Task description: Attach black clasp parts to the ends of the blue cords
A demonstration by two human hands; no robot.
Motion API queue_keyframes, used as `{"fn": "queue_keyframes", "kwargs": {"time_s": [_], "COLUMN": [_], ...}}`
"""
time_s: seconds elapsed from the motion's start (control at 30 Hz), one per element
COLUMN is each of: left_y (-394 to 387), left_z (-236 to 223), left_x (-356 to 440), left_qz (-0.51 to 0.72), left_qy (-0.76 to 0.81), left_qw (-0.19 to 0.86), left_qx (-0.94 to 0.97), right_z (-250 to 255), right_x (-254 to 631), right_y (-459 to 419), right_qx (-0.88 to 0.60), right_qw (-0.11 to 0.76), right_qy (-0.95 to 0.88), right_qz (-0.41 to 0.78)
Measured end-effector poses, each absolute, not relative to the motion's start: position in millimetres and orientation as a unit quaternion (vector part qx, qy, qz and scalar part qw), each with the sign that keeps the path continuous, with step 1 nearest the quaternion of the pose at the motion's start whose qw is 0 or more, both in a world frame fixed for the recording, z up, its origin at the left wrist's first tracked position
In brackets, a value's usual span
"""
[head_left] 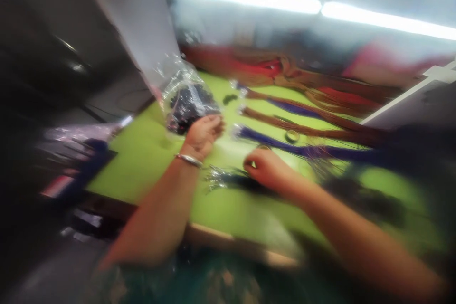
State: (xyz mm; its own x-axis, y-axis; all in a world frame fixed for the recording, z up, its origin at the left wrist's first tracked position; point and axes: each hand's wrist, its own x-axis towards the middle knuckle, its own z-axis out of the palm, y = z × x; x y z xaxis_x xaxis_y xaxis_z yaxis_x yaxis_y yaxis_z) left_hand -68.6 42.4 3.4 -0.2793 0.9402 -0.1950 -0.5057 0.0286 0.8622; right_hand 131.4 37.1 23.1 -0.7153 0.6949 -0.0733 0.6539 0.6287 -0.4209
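My left hand (pixel 204 135) is at the lower right edge of a clear plastic bag (pixel 192 97) holding small dark parts. Its fingers are curled together, and blur hides whatever may be in them. To the right, my right hand (pixel 265 166) is closed in a pinch, thumb against fingers; I cannot make out what is between them. Just below that hand lies a bundle of dark wires (pixel 240 180) with shiny metal ends pointing left. Whether the hand touches the bundle is unclear.
Blue wires (pixel 263 138) and brown wires (pixel 270 118) with white ends lie across the green tabletop (pixel 149 152). A tape roll (pixel 292 136) sits among them. Red and brown wire bundles (pixel 263 66) line the back. A pale panel (pixel 135 4) rises behind the bag.
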Motion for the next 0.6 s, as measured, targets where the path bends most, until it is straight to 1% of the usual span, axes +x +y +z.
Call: {"fn": "queue_keyframes", "kwargs": {"time_s": [0.1, 0.2, 0.3, 0.37, 0.43, 0.47, 0.53, 0.6], "left_y": [40, 35, 27, 22, 20, 21, 24, 31], "left_z": [12, 24, 33, 34, 29, 25, 14, 1], "left_x": [-82, -104, -130, -144, -152, -153, -149, -140], "left_qz": [0.688, 0.741, 0.786, 0.788, 0.726, 0.667, 0.527, 0.426], "left_qy": [0.44, 0.423, 0.434, 0.493, 0.601, 0.657, 0.738, 0.768], "left_qw": [0.532, 0.479, 0.394, 0.304, 0.213, 0.193, 0.203, 0.2], "left_qx": [0.223, 0.207, 0.198, 0.211, 0.257, 0.292, 0.37, 0.434], "right_z": [2, -8, -8, -5, 1, 3, 7, 5], "right_x": [98, 92, 92, 92, 91, 91, 91, 90], "right_y": [39, 39, 34, 27, 20, 17, 13, 14], "right_qx": [-0.416, -0.432, -0.426, -0.428, -0.44, -0.446, -0.45, -0.437], "right_qw": [0.015, -0.006, -0.037, -0.044, -0.039, -0.035, -0.034, -0.039], "right_qy": [-0.89, -0.885, -0.89, -0.891, -0.886, -0.882, -0.878, -0.884], "right_qz": [0.189, 0.172, 0.158, 0.145, 0.143, 0.147, 0.159, 0.161]}}
